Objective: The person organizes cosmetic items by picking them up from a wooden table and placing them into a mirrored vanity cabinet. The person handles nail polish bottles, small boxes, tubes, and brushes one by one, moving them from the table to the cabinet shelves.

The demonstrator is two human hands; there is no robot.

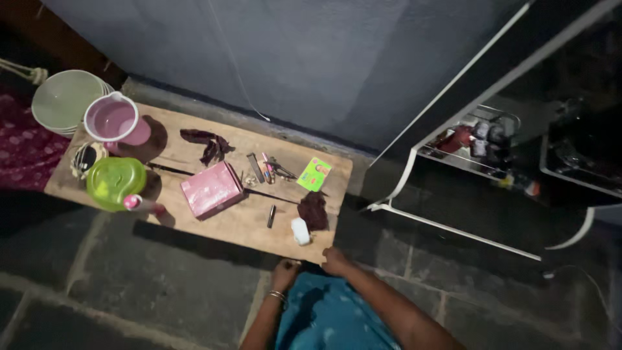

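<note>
While both hands curl over the near edge of the wooden surface, the left hand and right hand each have the grip pressed onto the board; an even, level pull seems wise. At twelve o'clock lies a white bottle. At ten o'clock, the pink mug looks empty, the green lidded container shut.

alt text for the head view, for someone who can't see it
Seen from above, a person's left hand and right hand rest at the near edge of a low wooden board holding a pink box, a green lid and small items.
</note>
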